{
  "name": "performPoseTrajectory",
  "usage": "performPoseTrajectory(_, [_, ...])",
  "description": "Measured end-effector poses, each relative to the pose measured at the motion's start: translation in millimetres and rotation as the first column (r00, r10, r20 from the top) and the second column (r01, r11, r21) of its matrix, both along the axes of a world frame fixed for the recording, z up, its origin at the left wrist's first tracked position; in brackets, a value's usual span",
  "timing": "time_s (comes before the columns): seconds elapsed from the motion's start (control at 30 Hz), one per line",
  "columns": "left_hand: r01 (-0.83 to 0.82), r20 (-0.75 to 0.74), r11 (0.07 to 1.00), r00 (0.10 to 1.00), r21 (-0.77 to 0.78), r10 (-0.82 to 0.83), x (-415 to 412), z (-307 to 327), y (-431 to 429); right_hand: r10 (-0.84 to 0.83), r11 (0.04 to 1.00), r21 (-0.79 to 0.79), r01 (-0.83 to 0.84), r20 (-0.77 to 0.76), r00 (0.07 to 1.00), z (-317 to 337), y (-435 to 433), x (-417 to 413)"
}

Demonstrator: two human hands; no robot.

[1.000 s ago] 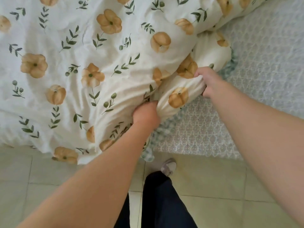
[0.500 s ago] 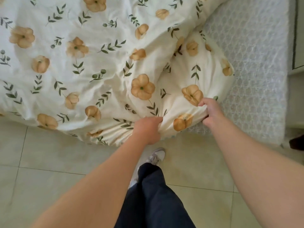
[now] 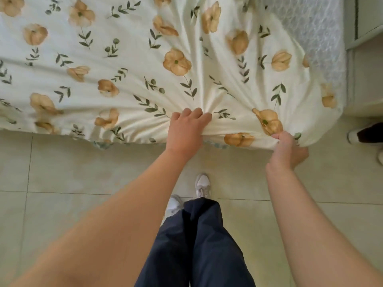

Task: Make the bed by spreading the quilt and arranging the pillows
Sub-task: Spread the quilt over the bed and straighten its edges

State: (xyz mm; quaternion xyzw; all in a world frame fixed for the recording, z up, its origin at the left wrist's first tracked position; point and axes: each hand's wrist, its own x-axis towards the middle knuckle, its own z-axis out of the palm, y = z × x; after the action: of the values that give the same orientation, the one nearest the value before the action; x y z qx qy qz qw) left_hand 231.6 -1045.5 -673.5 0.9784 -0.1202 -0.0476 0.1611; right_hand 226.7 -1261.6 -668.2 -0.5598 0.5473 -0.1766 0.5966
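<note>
A cream quilt (image 3: 128, 65) printed with orange flowers and green sprigs covers most of the bed and hangs over its near edge. My left hand (image 3: 185, 131) grips a bunch of the quilt at that edge, with folds fanning out from the fingers. My right hand (image 3: 287, 150) pinches the quilt's near right corner from below. A strip of pale patterned mattress cover (image 3: 319, 32) shows at the upper right. No pillows are in view.
Pale floor tiles (image 3: 83, 172) lie in front of the bed, where my dark trousers and white shoes (image 3: 203, 184) stand. A light cabinet (image 3: 364, 59) stands right of the bed. A black-and-white shoe (image 3: 364, 135) lies at the right edge.
Both hands have dragged the quilt's bunched corner toward me and to the right. The quilt now lies flatter and covers most of the mattress that was bare.
</note>
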Motion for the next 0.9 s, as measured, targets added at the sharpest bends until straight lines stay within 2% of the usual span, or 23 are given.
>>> performPoseTrajectory(0.07, [-0.027,0.02,0.999,0.999,-0.032,0.027,-20,-13,-6,0.036,0.998,-0.045,-0.038,-0.048,0.998,-13,0,-23])
performPoseTrajectory(0.1, [-0.036,-0.051,0.998,0.998,-0.042,0.034,-29,-22,-7,0.1,0.994,-0.022,-0.104,-0.122,0.987,-24,-1,-35])
performPoseTrajectory(0.17, [-0.061,-0.336,0.998,0.941,-0.027,0.048,-45,-42,-7,0.255,0.966,0.13,-0.224,-0.324,0.911,-49,-8,-47])
performPoseTrajectory(0.23, [-0.058,-0.567,0.998,0.822,0.018,0.058,-53,-56,-7,0.329,0.933,0.284,-0.219,-0.435,0.838,-63,-20,-43])
performPoseTrajectory(0.3, [-0.069,-0.627,0.997,0.775,0.033,0.074,-56,-62,-8,0.334,0.941,0.21,-0.264,-0.467,0.819,-68,-33,-28])
performPoseTrajectory(0.33, [-0.09,-0.622,0.995,0.778,0.032,0.09,-57,-64,-11,0.371,0.923,0.11,-0.369,-0.508,0.778,-68,-40,-20])
performPoseTrajectory(0.37, [-0.116,-0.599,0.993,0.793,0.03,0.111,-55,-64,-13,0.422,0.863,0.003,-0.505,-0.551,0.72,-66,-44,-12])
performPoseTrajectory(0.4, [-0.147,-0.562,0.989,0.816,0.027,0.137,-53,-63,-17,0.471,0.759,-0.113,-0.641,-0.584,0.661,-64,-45,-4])
performPoseTrajectory(0.43, [-0.191,-0.506,0.981,0.844,0.025,0.177,-48,-62,-22,0.53,0.6,-0.233,-0.766,-0.601,0.598,-61,-43,5])
performPoseTrajectory(0.5, [-0.344,-0.353,0.939,0.879,-0.002,0.321,-34,-61,-37,0.64,0.17,-0.474,-0.864,-0.614,0.463,-51,-34,28])
performPoseTrajectory(0.53, [-0.454,-0.315,0.891,0.849,-0.025,0.424,-26,-61,-43,0.671,-0.07,-0.572,-0.817,-0.633,0.386,-46,-23,42])
performPoseTrajectory(0.57, [-0.559,-0.336,0.828,0.789,-0.049,0.513,-16,-62,-46,0.701,-0.273,-0.646,-0.712,-0.641,0.312,-45,-10,54])
performPoseTrajectory(0.6, [-0.629,-0.402,0.775,0.728,-0.067,0.556,-9,-66,-48,0.723,-0.422,-0.685,-0.595,-0.65,0.236,-46,2,66])
performPoseTrajectory(0.63, [-0.639,-0.478,0.767,0.693,-0.061,0.539,-4,-72,-48,0.717,-0.551,-0.673,-0.493,-0.685,0.133,-51,8,74])
performPoseTrajectory(0.67, [-0.594,-0.54,0.803,0.69,-0.041,0.482,-3,-78,-48,0.638,-0.706,-0.588,-0.394,-0.77,0.007,-61,5,78])
performPoseTrajectory(0.7, [-0.523,-0.578,0.852,0.704,-0.031,0.412,-4,-81,-46,0.447,-0.869,-0.397,-0.295,-0.886,-0.126,-70,-7,79])
performPoseTrajectory(0.73, [-0.463,-0.587,0.886,0.726,-0.033,0.358,-7,-84,-46,0.177,-0.971,-0.128,-0.201,-0.953,-0.248,-81,-29,75])
performPoseTrajectory(0.77, [-0.433,-0.575,0.9,0.749,-0.046,0.331,-10,-84,-47,-0.06,-0.987,0.106,-0.125,-0.943,-0.326,-88,-54,67])
performPoseTrajectory(0.8, [-0.423,-0.54,0.904,0.776,-0.062,0.326,-11,-83,-49,-0.196,-0.961,0.258,-0.104,-0.893,-0.404,-91,-76,58])
performPoseTrajectory(0.83, [-0.428,-0.5,0.9,0.799,-0.081,0.335,-12,-82,-51,-0.22,-0.937,0.322,-0.132,-0.843,-0.491,-91,-92,47])
performPoseTrajectory(0.87, [-0.445,-0.466,0.89,0.81,-0.096,0.354,-12,-79,-56,-0.177,-0.933,0.32,-0.162,-0.805,-0.566,-89,-104,38])
performPoseTrajectory(0.9, [-0.457,-0.446,0.882,0.817,-0.116,0.365,-9,-75,-63,-0.1,-0.941,0.271,-0.201,-0.793,-0.6,-85,-110,32])
